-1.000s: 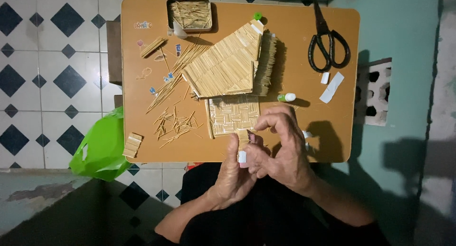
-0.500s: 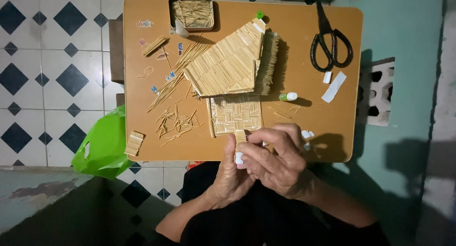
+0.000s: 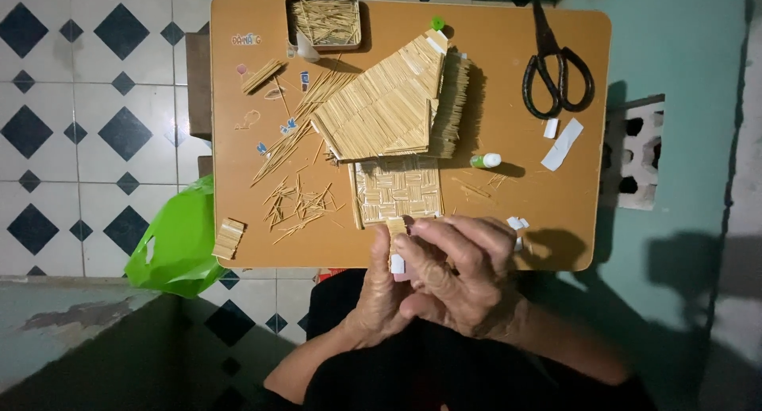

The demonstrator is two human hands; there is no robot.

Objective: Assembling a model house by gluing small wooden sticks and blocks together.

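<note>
A toothpick house model [image 3: 393, 109] with a slanted stick roof lies on the small brown table [image 3: 516, 86]; its woven wall panel [image 3: 397, 190] faces me. Both hands meet at the table's near edge, just below that panel. My left hand [image 3: 381, 288] pinches a small bundle of toothpicks [image 3: 395, 227] with a white strip of tape at its lower end [image 3: 397, 263]. My right hand [image 3: 456, 272] lies over the left, its fingers curled onto the same bundle.
A tin of toothpicks [image 3: 324, 22] stands at the far edge. Black scissors [image 3: 554, 62], white tape scraps [image 3: 562, 141], a small glue bottle [image 3: 486, 161], loose toothpicks [image 3: 298, 201] and a small stick block [image 3: 228, 238] lie around. A green plastic bag [image 3: 176, 240] hangs at the left.
The hands have shifted slightly lower, toward me. My right fingers have closed further over the bundle; the white tape end now shows below them.
</note>
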